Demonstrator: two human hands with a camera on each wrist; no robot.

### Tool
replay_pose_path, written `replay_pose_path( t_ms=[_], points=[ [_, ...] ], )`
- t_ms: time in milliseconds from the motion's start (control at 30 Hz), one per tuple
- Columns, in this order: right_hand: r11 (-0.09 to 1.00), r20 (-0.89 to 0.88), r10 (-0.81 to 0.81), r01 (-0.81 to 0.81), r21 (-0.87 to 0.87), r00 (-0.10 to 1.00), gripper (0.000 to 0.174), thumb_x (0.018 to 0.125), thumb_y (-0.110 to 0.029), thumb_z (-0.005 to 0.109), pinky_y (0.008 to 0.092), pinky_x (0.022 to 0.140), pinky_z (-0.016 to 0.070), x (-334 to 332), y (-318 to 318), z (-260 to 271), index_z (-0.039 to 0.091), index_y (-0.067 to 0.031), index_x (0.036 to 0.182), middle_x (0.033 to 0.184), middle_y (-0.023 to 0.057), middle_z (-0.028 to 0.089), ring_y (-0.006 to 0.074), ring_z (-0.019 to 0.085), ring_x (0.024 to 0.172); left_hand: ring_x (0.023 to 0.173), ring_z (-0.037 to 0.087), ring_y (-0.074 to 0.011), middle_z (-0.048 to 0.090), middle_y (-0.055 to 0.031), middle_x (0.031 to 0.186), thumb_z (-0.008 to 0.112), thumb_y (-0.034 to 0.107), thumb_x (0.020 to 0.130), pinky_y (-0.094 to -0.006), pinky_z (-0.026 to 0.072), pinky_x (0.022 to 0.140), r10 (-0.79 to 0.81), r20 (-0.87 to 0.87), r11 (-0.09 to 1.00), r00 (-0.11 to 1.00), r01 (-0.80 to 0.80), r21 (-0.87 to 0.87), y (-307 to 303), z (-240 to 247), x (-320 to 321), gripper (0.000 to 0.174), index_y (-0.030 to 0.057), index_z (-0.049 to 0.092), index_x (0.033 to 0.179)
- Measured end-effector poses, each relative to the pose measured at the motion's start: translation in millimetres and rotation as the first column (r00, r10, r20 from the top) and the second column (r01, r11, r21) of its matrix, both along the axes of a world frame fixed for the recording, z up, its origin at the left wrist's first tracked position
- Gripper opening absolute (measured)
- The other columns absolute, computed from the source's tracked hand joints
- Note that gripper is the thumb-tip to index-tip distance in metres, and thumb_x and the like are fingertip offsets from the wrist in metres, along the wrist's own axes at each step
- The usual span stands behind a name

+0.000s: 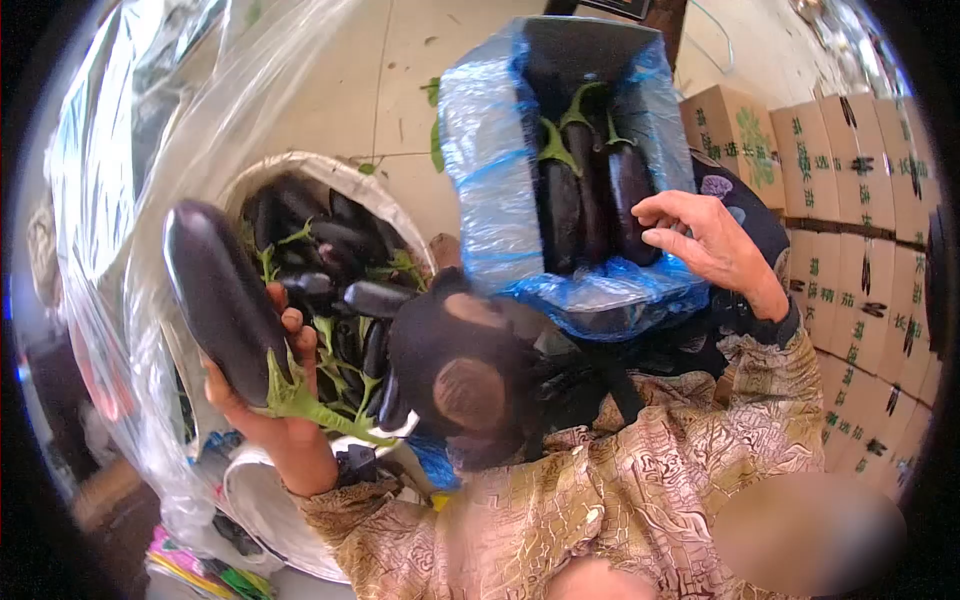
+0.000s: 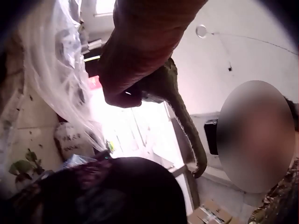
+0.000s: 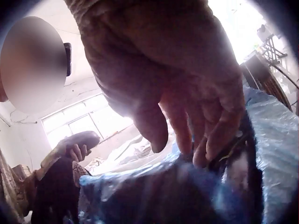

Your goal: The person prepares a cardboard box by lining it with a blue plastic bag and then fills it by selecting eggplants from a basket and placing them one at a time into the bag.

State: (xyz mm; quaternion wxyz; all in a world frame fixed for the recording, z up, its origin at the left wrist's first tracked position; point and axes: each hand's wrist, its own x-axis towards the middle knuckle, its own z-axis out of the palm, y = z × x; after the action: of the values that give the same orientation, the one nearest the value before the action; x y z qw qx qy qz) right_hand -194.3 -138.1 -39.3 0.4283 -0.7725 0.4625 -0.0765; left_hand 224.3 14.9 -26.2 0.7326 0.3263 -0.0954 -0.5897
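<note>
A large dark purple eggplant (image 1: 220, 290) with a green stem is gripped by my left hand (image 1: 270, 400), fingers round its stem end, above a round container of eggplants. In the left wrist view the left hand (image 2: 145, 46) holds it, its curved stem (image 2: 187, 126) hanging down. My right hand (image 1: 710, 245) hovers at the right edge of a box lined with blue plastic (image 1: 490, 180), fingers slightly bent, nothing in them. Several eggplants (image 1: 630, 190) lie side by side in that box, stems toward its far end. The right wrist view shows the right hand (image 3: 173, 79) above the blue plastic (image 3: 140, 186).
The round container (image 1: 400, 220) with a pale liner holds many eggplants. Clear plastic sheeting (image 1: 110, 250) hangs at the left. Stacked cardboard boxes (image 1: 850, 300) stand at the right. A white bucket (image 1: 270, 500) sits near the left sleeve. Leaves (image 1: 436, 145) lie on the tiled floor.
</note>
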Motion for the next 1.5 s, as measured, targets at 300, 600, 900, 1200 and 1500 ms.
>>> replay_pose_path(
  t_ms=[300,600,900,1200,1500],
  points=[
    [0.981,0.02,0.067,-0.062,-0.181,0.998,0.025,0.087,-0.015,0.066,0.0333,0.069,0.0516,-8,-26,-26,0.063,0.0006,0.106,0.093,0.0149,0.066,0.0239,0.065,0.078,0.098,0.067,-0.0275,0.062,-0.0224,0.12,0.048,0.043,0.096,-0.0387,0.0571,0.08,-0.597,0.216,0.793,0.773,0.527,0.305,-105,66,-95,0.062,-0.0042,0.045,0.136],
    [0.981,0.107,-0.022,0.042,-0.188,0.994,0.027,0.085,-0.022,0.067,0.0476,0.079,0.0495,18,-11,-34,0.06,-0.0022,0.102,0.092,0.0193,0.061,0.0407,0.06,0.09,0.1,0.058,-0.026,0.056,-0.0176,0.113,0.065,0.029,0.089,-0.0381,0.0488,0.086,-0.659,0.518,0.752,0.545,0.465,0.468,-178,-43,-193,0.058,-0.0017,0.04,0.131],
    [0.958,0.167,-0.071,0.114,-0.262,0.983,0.036,0.083,-0.022,0.068,0.0487,0.08,0.0488,30,-4,-55,0.055,-0.0011,0.109,0.102,0.0212,0.055,0.0431,0.058,0.093,0.126,0.038,-0.0516,0.035,-0.0356,0.14,0.066,0.038,0.086,-0.0499,0.0328,0.108,-0.429,0.853,0.82,-0.296,0.268,0.505,-173,-74,-191,0.094,-0.0043,0.011,0.149],
    [0.849,-0.034,-0.038,0.014,-0.528,0.999,0.047,0.073,-0.016,0.075,0.045,0.093,0.0447,39,-1,-58,0.055,0.0024,0.111,0.12,0.0188,0.054,0.0373,0.05,0.113,0.128,0.037,-0.0502,0.032,-0.0328,0.145,0.067,0.034,0.085,-0.0563,0.034,0.103,-0.265,0.88,0.843,-0.395,0.348,0.41,-165,-90,-185,0.091,0.0094,0.013,0.153],
    [0.847,-0.132,-0.053,-0.026,-0.532,0.99,0.044,0.074,-0.015,0.072,0.0463,0.092,0.043,36,-14,-71,0.058,0.0024,0.112,0.121,0.0199,0.056,0.0358,0.051,0.112,0.114,0.05,-0.0483,0.051,-0.0361,0.12,0.079,0.039,0.07,-0.0513,0.0399,0.1,-0.429,0.887,0.858,-0.17,0.231,0.459,-182,-95,-201,0.108,-0.01,0.019,0.145]
  ],
)
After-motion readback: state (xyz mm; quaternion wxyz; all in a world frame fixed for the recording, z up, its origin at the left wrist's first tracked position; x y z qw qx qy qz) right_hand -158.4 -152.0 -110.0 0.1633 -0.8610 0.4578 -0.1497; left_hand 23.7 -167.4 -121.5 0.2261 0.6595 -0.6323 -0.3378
